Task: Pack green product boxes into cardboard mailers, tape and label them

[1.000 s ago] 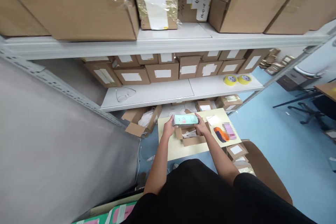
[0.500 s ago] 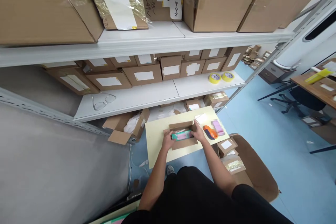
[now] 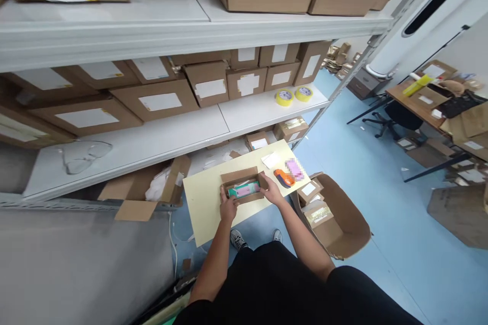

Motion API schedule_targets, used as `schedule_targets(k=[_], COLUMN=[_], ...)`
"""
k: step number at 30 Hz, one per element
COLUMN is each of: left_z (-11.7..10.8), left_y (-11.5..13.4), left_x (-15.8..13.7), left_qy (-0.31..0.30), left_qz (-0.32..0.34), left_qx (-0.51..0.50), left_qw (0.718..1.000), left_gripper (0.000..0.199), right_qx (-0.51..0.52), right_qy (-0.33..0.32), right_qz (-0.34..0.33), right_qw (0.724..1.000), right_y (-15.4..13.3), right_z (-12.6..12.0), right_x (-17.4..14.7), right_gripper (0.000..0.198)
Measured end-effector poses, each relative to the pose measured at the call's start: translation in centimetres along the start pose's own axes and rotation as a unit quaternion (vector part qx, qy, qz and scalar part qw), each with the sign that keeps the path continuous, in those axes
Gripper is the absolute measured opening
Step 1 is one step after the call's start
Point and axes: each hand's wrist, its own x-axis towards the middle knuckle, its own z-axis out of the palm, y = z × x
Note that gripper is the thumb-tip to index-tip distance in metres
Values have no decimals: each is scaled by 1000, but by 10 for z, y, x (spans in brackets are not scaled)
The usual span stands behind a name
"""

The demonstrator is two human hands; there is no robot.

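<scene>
And on the shelf (image 3: 183,129), glasses (image 3: 89,156) lie left, two yellow tape rolls (image 3: 284,103) sit right, labelled boxes (image 3: 246,83) line up behind, and there's a black chair (image 3: 402,114) beyond!

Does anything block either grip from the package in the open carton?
Nothing visible blocks the package from above; the carton is open. The left grip and right grip are at its opposite ends; whether carton walls separate them from the package is unclear.
</scene>
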Motion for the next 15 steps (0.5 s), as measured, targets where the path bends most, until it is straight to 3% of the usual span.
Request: schedule_targets(k=[7, 15], left_z=[13, 53], left_y=[30, 90], left_x=[-12, -87], left_qy=[56, 146], left_qz=[-7, -48], left_qx=[27, 37], left_qw=[998, 987], left_gripper=[18, 12], right_qx=[18, 34], right_qy=[-8, -60], right_qz=[8, -87], right_qw=[1000, 994], right_y=[13, 9], right_z=[-33, -91], right_x=[-20, -17], right_gripper=[78, 75])
